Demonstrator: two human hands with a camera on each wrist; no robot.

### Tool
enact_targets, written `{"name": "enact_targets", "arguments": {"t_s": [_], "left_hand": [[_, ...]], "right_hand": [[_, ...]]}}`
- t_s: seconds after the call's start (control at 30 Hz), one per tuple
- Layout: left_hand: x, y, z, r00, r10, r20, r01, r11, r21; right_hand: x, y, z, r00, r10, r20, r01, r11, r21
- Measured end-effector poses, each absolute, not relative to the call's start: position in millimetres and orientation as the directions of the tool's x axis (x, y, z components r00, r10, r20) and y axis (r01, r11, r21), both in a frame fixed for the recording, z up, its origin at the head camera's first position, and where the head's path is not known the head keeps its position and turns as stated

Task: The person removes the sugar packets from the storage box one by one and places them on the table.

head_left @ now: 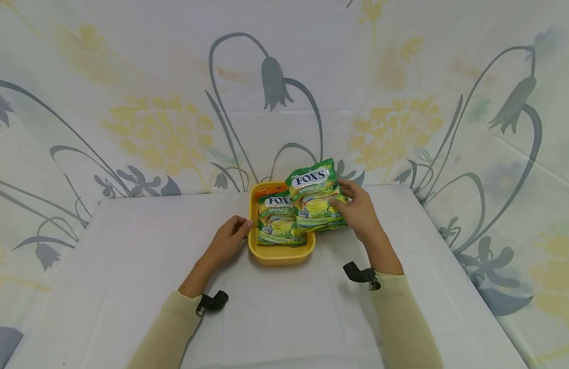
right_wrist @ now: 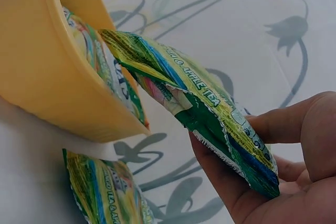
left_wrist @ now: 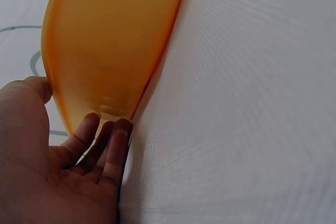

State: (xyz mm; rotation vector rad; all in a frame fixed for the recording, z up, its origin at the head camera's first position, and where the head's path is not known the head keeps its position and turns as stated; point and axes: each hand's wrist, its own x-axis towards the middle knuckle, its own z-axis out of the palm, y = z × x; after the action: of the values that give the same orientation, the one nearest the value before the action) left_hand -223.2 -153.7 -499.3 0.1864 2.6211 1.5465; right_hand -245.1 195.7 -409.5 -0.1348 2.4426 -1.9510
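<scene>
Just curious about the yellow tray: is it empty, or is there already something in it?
Not empty. One green Fox's candy bag lies flat inside the yellow tray; the right hand holds a second bag over its rim.

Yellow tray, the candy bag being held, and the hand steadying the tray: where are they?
Tray (head_left: 279,254): head view, near rim.
Held bag (head_left: 314,197): head view, front face.
Left hand (head_left: 229,240): head view, back of hand.

Right hand (right_wrist: 294,171) pinches green candy packet (right_wrist: 199,98) beside yellow tub (right_wrist: 47,77).
</scene>
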Motion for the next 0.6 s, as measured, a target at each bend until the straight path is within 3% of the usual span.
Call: {"name": "enact_targets", "arguments": {"t_s": [0.6], "left_hand": [[-221.8,-152.8,-497.3,-0.99,0.141,-0.006,0.064,0.486,0.872]], "right_hand": [[-249.9,222.6,-411.3,-0.999,-0.006,0.038,-0.039,0.194,-0.98]]}}
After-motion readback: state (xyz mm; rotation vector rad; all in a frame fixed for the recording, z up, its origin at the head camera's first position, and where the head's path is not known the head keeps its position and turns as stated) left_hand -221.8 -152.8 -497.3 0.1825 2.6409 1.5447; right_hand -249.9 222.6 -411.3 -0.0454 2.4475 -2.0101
